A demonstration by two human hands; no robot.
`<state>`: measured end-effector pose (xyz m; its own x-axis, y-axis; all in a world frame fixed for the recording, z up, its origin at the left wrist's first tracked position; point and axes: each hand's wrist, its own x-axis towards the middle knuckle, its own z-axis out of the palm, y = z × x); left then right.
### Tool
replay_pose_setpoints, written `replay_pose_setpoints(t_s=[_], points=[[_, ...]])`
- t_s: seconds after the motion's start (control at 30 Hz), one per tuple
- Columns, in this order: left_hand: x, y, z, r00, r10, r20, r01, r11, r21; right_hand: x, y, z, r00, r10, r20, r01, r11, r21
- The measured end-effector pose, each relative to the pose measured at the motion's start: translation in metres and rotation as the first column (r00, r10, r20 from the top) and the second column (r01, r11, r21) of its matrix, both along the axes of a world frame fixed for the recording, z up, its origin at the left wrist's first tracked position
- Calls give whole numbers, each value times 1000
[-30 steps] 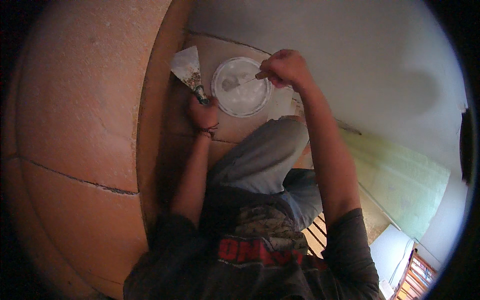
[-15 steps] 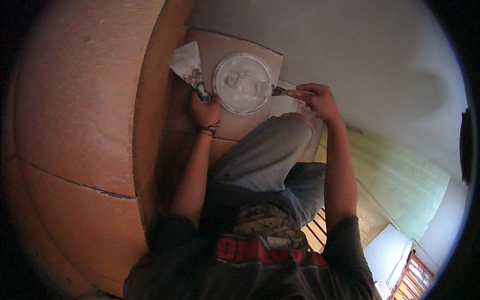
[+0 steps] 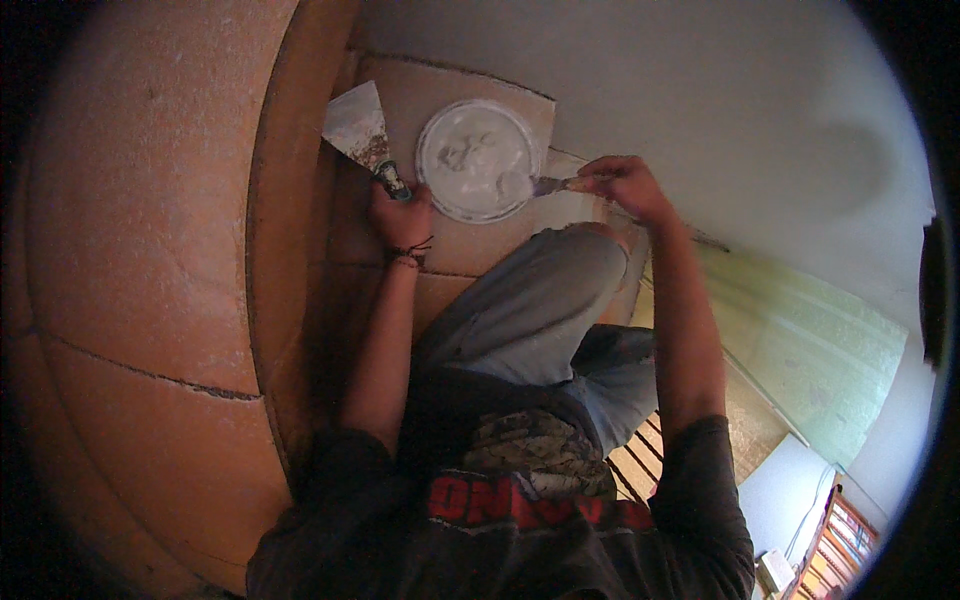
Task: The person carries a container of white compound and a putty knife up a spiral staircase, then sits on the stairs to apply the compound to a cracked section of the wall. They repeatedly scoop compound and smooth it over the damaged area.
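Observation:
My left hand (image 3: 402,215) is closed round the handle of a wide putty knife (image 3: 358,125). Its flared blade is smeared with white and brown residue and points up and to the left. Beside it sits a round white tub (image 3: 424,188) with lumpy white paste (image 3: 475,155) in it. From the right, my right hand (image 3: 630,188) pinches a narrow putty knife (image 3: 552,186). The tip of that tool reaches over the tub's right rim, at the paste; whether it touches the paste I cannot tell.
The tub rests on a ledge of terracotta tiles (image 3: 520,100). A tall tiled face (image 3: 150,220) rises close on my left, and a grey wall (image 3: 700,90) stands ahead and right. My bent knee (image 3: 590,240) is just below the tub. A greenish panel (image 3: 800,350) lies farther right.
The view has shifted slightly, moving the tub and both hands a little. The narrow putty knife has drawn outward from the paste, and more of its blade shows at the rim.

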<state>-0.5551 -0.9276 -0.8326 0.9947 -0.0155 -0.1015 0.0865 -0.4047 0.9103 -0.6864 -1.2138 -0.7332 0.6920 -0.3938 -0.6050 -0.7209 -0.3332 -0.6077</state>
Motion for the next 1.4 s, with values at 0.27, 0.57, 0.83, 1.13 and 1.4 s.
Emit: replay_pose_setpoints(t_s=[0.27, 0.57, 0.83, 1.13, 1.4], points=[[-5, -4, 5, 999, 15, -35, -13, 998, 61, -16, 78, -4, 964, -263, -27, 264, 963, 47], [-4, -5, 6, 999, 17, -30, -19, 996, -85, -20, 174, 6, 747, -661, -79, 656, 711, 254], [-6, -2, -10, 999, -13, -50, 11, 999, -35, 9, 171, 27, 594, -784, -178, 736, 441, 513], [-8, -4, -23, 992, 8, -125, -38, 971, -236, 38, 108, 37, 897, -331, 292, 357, 933, -41], [-6, -3, -24, 989, 29, -148, -42, 995, -86, 54, 84, 58, 877, -471, 97, 471, 882, 25]])
